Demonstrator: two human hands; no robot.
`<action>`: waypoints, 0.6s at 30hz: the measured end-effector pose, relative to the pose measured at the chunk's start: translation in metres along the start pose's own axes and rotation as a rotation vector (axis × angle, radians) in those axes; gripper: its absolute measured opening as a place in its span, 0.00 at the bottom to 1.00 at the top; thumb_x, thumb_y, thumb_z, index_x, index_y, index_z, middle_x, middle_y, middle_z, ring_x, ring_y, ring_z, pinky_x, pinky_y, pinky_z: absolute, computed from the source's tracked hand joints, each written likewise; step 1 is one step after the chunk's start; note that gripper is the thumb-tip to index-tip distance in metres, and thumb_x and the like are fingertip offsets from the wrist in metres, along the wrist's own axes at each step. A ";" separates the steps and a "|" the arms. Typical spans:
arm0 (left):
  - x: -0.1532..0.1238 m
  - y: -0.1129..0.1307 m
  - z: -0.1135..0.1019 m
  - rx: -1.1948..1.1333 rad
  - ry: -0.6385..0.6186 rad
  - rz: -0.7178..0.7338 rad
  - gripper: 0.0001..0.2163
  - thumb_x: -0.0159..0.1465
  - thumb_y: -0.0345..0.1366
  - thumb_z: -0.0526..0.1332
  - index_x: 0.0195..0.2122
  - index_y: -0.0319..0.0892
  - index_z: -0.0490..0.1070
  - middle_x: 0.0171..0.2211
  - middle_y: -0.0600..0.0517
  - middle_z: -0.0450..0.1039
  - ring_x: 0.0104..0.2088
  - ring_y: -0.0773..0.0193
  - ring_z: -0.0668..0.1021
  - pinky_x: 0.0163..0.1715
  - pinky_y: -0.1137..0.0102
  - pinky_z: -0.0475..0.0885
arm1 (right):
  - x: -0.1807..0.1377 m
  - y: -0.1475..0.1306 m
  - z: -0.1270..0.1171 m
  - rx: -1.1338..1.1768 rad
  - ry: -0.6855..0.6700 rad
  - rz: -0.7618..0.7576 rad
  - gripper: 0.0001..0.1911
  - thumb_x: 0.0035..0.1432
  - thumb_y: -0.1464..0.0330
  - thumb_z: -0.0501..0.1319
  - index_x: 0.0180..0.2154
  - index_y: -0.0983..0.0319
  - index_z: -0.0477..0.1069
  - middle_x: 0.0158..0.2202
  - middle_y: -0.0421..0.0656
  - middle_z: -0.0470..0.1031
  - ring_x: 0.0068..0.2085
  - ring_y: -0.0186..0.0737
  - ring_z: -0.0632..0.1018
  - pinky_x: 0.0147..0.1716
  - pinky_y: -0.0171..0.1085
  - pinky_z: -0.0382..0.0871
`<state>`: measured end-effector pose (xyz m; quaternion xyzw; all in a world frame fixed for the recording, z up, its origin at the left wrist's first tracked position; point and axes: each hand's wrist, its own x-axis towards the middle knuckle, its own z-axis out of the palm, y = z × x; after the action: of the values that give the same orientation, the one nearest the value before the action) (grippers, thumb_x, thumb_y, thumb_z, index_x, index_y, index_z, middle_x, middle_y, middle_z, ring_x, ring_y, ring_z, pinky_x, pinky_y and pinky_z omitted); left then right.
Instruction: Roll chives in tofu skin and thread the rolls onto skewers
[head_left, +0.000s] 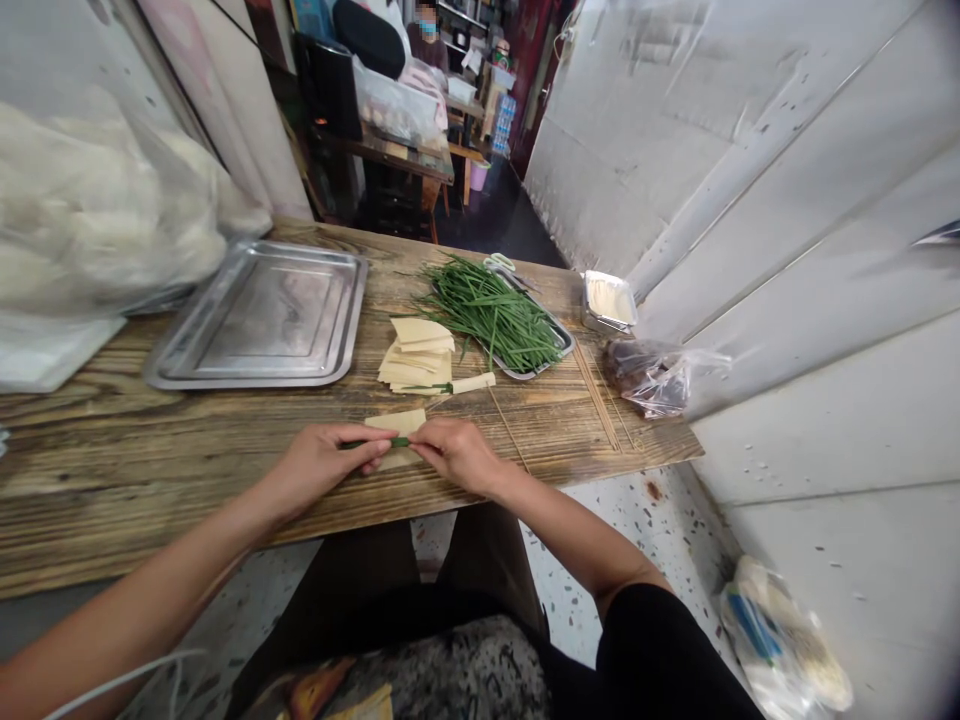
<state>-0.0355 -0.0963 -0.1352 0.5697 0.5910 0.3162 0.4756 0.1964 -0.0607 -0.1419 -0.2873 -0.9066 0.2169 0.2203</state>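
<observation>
My left hand [322,462] and my right hand [456,452] meet near the front edge of a wooden table [150,470]. Both pinch a small bundle of green chives [399,441] lying across a pale tofu-skin sheet [397,423]. Just beyond lies a stack of tofu-skin sheets [417,358], with one finished roll [471,383] with chives beside it. A heap of loose chives [491,310] fills a small metal tray behind.
A large bare steel tray [259,315] sits at the left. Thin bamboo skewers [596,395] lie at the right, near a plastic bag [652,375] and a small metal tub [607,300]. A white wall runs along the right. Bagged white goods [90,210] stand far left.
</observation>
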 end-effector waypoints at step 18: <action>0.000 -0.044 0.006 0.527 0.218 1.043 0.12 0.74 0.31 0.60 0.50 0.48 0.82 0.43 0.51 0.88 0.43 0.60 0.86 0.49 0.64 0.82 | -0.012 0.032 0.019 -0.349 -0.019 -0.310 0.11 0.77 0.72 0.56 0.45 0.63 0.78 0.42 0.47 0.81 0.43 0.42 0.76 0.49 0.38 0.71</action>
<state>-0.0462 -0.1042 -0.1772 0.8479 0.3372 0.4074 0.0367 0.2088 -0.0495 -0.1766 -0.1765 -0.9656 0.0229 0.1893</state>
